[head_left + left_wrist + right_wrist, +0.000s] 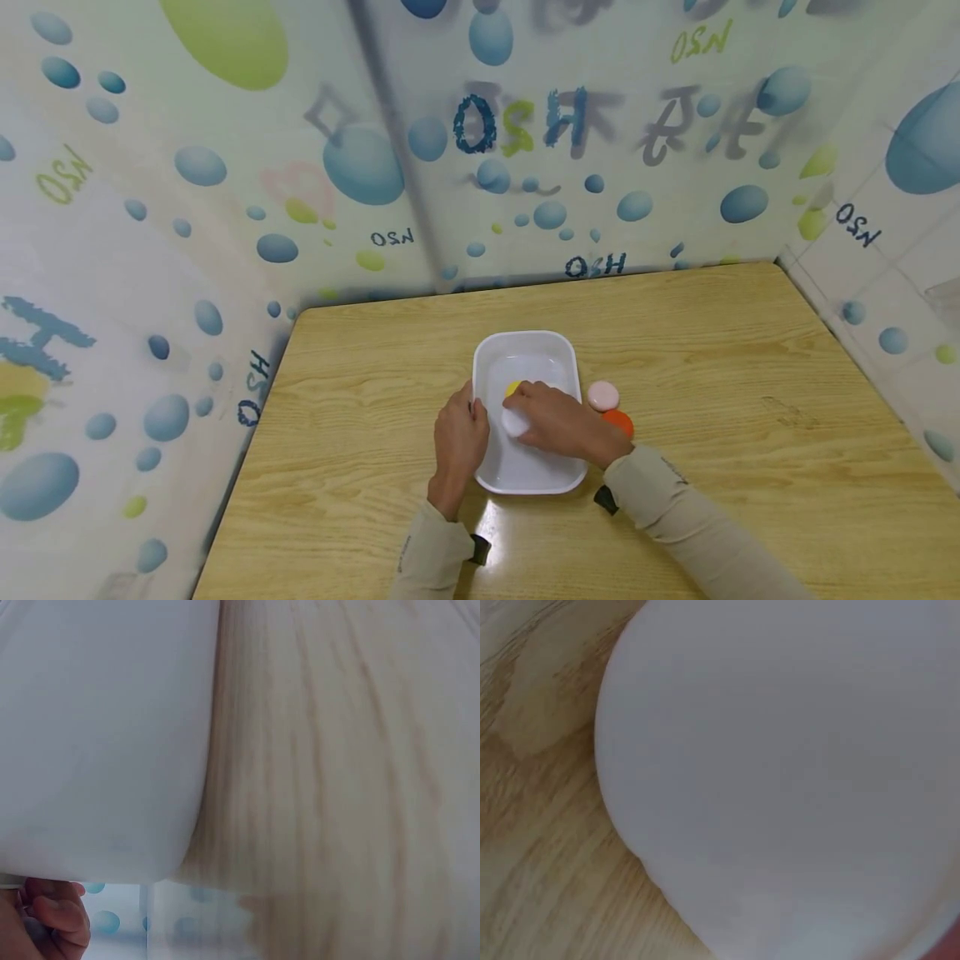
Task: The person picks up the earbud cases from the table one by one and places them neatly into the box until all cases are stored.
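A white rectangular plastic tray [528, 479] sits on the wooden table. My left hand [459, 435] grips its left rim; fingers [64, 919] also show by the tray's edge in the left wrist view. Inside the tray, my right hand [558, 419] pinches a white round piece [514, 422]. A bit of something yellow [512, 388] peeks out just beyond the right fingers, mostly hidden. In the right wrist view the tray's outer wall [780, 765] fills most of the picture.
Right of the tray lie a pale pink disc [603, 396] and an orange-red disc [618, 422], the latter partly hidden by the right wrist. Wood-grain table [360, 433] surrounds the tray. Curtain-like walls with printed bubbles [550, 215] stand behind and at both sides.
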Available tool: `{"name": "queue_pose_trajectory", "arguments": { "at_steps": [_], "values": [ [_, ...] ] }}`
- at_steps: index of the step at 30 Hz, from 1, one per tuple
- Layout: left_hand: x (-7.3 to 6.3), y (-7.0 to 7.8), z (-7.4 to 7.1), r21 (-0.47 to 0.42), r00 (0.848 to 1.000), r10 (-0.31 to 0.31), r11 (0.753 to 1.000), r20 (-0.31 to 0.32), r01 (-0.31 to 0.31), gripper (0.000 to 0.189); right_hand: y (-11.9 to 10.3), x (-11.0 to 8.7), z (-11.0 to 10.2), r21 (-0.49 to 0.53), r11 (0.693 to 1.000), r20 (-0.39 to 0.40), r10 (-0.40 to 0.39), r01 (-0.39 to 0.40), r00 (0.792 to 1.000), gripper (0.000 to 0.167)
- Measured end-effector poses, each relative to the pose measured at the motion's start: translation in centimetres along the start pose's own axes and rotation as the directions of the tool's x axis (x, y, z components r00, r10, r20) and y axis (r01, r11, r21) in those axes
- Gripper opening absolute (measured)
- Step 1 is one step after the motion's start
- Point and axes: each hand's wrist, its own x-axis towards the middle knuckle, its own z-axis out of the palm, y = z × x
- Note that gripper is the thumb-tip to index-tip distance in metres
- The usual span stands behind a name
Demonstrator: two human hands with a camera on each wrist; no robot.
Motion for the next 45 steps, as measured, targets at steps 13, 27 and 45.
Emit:
{"name": "queue_pose_trajectory", "arguments": {
  "at_steps": [13, 27, 45],
  "values": [
    [-0.1, 0.1, -0.1, 0.005, 1.0, -0.016, 1.0, -0.001, 0.016, 0.025, -0.3, 0.3, 1.0, -0.033, 0.999, 0.021, -0.013, 0.013, 1.0, 0.041],
    [0.0, 0.1, -0.1, -0.009, 1.0, -0.012, 1.0, 0.005, 0.012, 0.026, -0.4, 0.4, -0.2, 0.009, 0.999, 0.015, 0.04, -0.04, 0.999, 0.048],
    [0.0, 0.1, -0.1, -0.037, 0.999, -0.036, 0.999, 0.015, 0.037, 0.032, 1.6, -1.0, -3.7, 0.102, 0.978, -0.085, 0.19, -0.181, 0.978, 0.046]
  ]
}}
